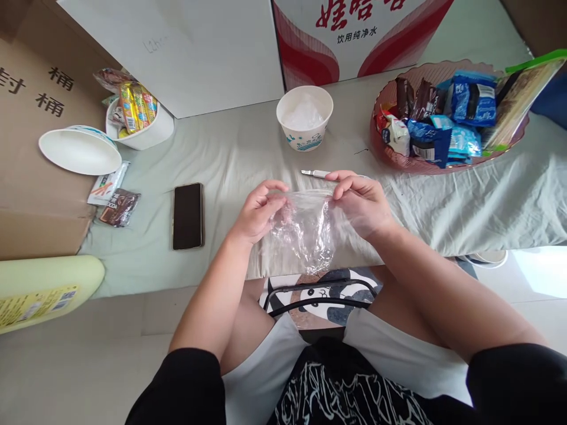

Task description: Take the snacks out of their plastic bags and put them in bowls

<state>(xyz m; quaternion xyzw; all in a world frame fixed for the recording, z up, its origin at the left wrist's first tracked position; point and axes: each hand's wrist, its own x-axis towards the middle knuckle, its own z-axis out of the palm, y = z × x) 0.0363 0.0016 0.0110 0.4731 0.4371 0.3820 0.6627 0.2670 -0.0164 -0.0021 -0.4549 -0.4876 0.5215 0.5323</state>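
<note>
A clear plastic bag [310, 236] is stretched between my two hands above the near edge of the cloth-covered table. My left hand [261, 211] pinches one end of its upper edge between thumb and fingers. At the other end, my right hand [362, 200] grips the same edge, and part of the film lies over its palm. Just beyond the right fingers lies a slim utility knife [315, 173], its rear end partly hidden by them. Farther back stands a white paper bowl [305, 137] with crumpled clear plastic inside.
A pink scalloped basket [381, 139] of wrapped snacks stands at the right. At the left are a phone [188, 216], a tilted paper bowl [80, 152], a white snack container [155, 131] and small packets [119, 208]. Boxes [195, 53] line the back.
</note>
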